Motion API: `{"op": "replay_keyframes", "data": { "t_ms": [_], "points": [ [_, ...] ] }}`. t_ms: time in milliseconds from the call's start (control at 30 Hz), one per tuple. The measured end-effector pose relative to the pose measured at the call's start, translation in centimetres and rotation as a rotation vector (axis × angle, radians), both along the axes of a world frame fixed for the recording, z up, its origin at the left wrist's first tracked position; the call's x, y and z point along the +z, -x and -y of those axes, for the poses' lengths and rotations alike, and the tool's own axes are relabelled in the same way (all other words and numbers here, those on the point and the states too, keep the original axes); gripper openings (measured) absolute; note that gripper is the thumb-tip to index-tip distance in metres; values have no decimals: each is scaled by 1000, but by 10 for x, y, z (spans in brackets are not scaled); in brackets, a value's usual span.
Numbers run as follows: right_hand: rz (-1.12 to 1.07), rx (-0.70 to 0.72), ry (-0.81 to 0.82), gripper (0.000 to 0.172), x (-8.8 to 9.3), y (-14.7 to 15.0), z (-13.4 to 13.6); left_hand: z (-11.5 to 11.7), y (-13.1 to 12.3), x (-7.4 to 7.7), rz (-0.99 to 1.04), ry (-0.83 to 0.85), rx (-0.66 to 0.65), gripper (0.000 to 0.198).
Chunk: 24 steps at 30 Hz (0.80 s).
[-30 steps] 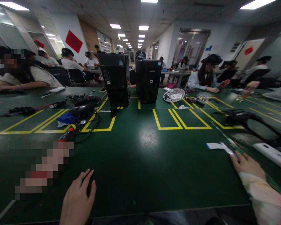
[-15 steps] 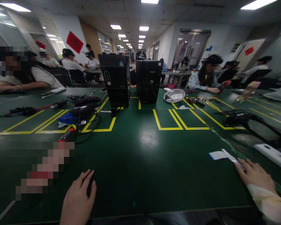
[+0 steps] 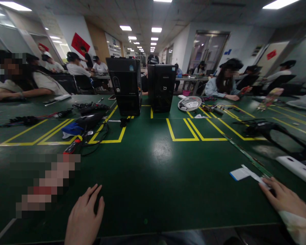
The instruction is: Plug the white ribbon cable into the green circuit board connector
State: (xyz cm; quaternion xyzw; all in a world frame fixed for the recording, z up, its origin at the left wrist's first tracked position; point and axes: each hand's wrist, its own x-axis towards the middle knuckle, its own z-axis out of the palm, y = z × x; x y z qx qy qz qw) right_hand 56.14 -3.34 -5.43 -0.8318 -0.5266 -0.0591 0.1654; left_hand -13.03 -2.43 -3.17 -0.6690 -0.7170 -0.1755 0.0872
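Observation:
My right hand point(image 3: 285, 195) is at the near right of the table, its thumb and fingers closed at the narrow end of a white flat ribbon cable point(image 3: 241, 173) with a blue tip. A long, thin green circuit board strip point(image 3: 244, 153) runs back from under those fingers; I cannot tell whether they also grip it. My left hand point(image 3: 85, 212) lies palm down over the green table point(image 3: 153, 197) near its front edge, fingers apart, holding nothing.
Two black computer towers point(image 3: 124, 86) point(image 3: 162, 88) stand at mid-table. A hair dryer-like black tool point(image 3: 88, 120) and cables lie left. A white round fan guard point(image 3: 190, 103) sits behind. On the right are a white bar point(image 3: 297, 170) and a black frame point(image 3: 275, 131). People sit around.
My right hand has shifted right and slightly nearer, and its fingers have drawn together. The ribbon cable has slid a little right and toward me. My left hand has hardly moved.

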Motion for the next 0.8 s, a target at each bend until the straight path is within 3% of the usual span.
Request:
{"op": "replay_keyframes", "data": {
  "t_ms": [100,300,467,633,800],
  "points": [
    [-7,-34,5,98,-9,-4,0,0,0,0,-3,-4,-1,55],
    [225,104,-182,76,-7,13,7,0,0,-1,-14,-25,-22,53],
    [142,183,-209,48,-7,50,9,-2,0,-1,-25,-25,-22,55],
    [120,289,-247,46,-12,95,7,-1,1,0,-25,-21,-11,52],
    [141,368,-257,48,0,136,6,1,0,2,-17,-31,-17,52]
  ]
}}
